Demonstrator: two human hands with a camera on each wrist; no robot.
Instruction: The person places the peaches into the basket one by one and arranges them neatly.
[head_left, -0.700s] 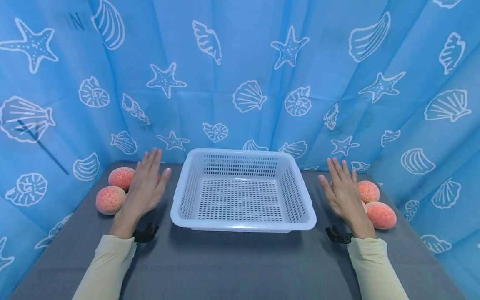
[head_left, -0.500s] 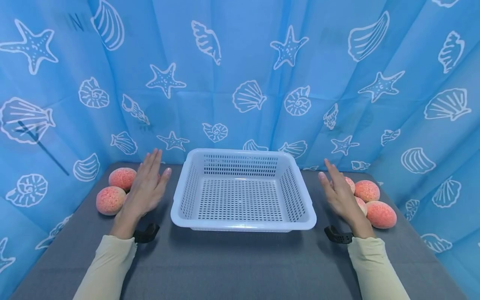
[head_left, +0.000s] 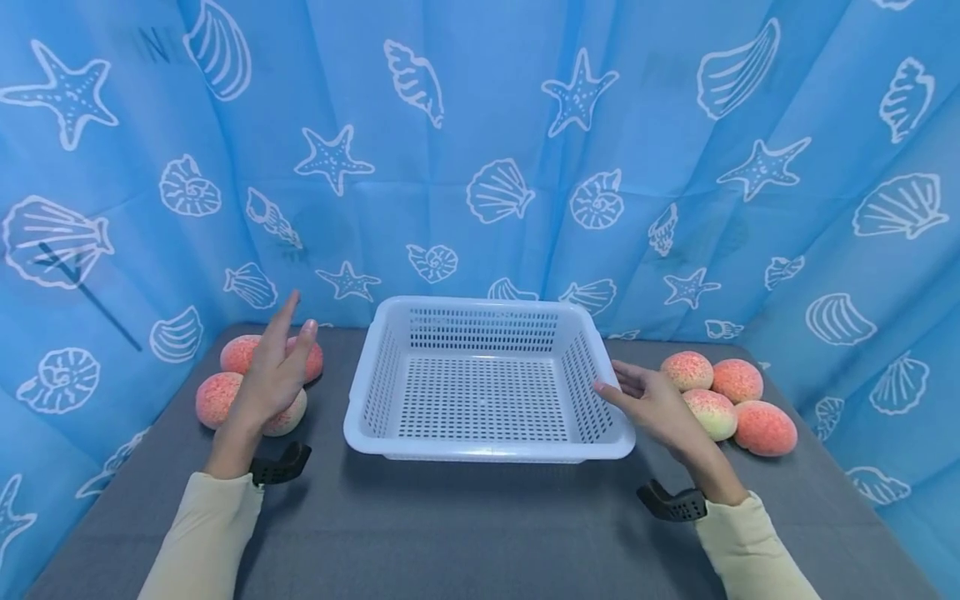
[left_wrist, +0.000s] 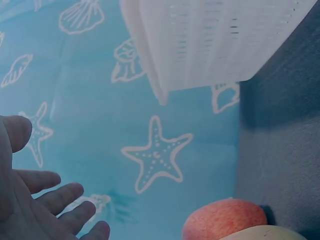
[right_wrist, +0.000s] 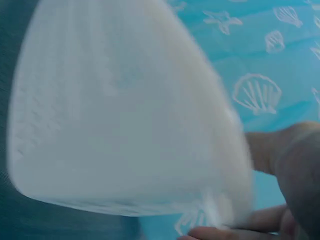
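A white perforated plastic basket (head_left: pixel 486 447) stands empty in the middle of the grey table. My left hand (head_left: pixel 275 372) is raised with straight fingers just left of the basket, in front of three pink-orange peaches (head_left: pixel 216 397); it holds nothing. In the left wrist view the open left hand (left_wrist: pixel 35 200) shows beside a peach (left_wrist: pixel 225 220) and the basket (left_wrist: pixel 210 40). My right hand (head_left: pixel 648 400) is open, palm turned inward, close to the basket's right wall, with several peaches (head_left: pixel 738 380) just behind it. The right wrist view is blurred, filled by the basket (right_wrist: pixel 120 125).
Blue curtain with white shell and starfish prints (head_left: pixel 480 150) encloses the table on the back and both sides. Grey table surface (head_left: pixel 465 533) stretches in front of the basket. Black wrist-camera mounts (head_left: pixel 670 502) sit at both cuffs.
My right hand has swung left and down toward the basket's right wall, uncovering the peaches behind it. My left hand has drawn slightly back and turned edge-on.
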